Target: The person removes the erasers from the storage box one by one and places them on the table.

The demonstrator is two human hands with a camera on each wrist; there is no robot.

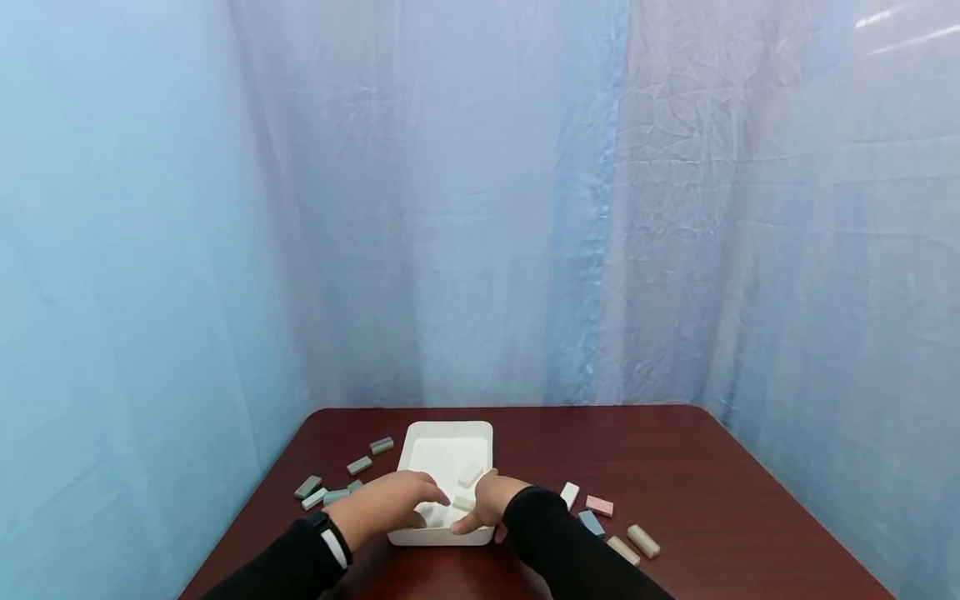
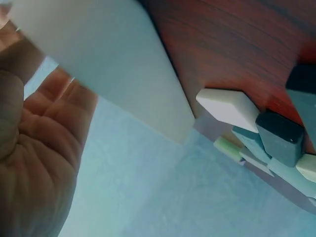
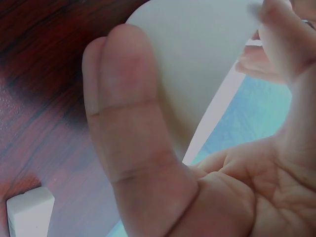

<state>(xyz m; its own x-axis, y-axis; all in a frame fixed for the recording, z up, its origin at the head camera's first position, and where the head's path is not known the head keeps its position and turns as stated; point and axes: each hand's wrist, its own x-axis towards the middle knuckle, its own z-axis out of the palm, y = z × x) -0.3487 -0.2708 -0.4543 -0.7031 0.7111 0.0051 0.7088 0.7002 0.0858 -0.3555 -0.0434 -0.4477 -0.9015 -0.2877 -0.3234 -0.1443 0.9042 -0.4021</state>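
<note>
Both hands sit at the near end of the white tray (image 1: 448, 442). Left hand (image 1: 390, 502) lies over the near-left rim, palm down, fingers reaching inside; the wrist view shows a relaxed open palm beside the tray wall, nothing grasped. Right hand (image 1: 486, 500) is at the near-right rim; thumb lies flat along the outer wall, and a pale green block (image 1: 462, 503) sits at its fingertips, but whether they pinch it I cannot tell.

Tray stands on the dark red table (image 1: 712, 500), long axis running away from the person, near end between the hands. One white block (image 1: 470, 475) lies inside, angled up to the right.

Loose blocks: grey-green cluster (image 1: 330, 487) left of tray, pink and tan ones (image 1: 611, 525) right.

Risk, as judged: hands leaning on the near rim could tip or slide the light tray, shifting the blocks inside; sleeves could sweep nearby blocks off the table edge
</note>
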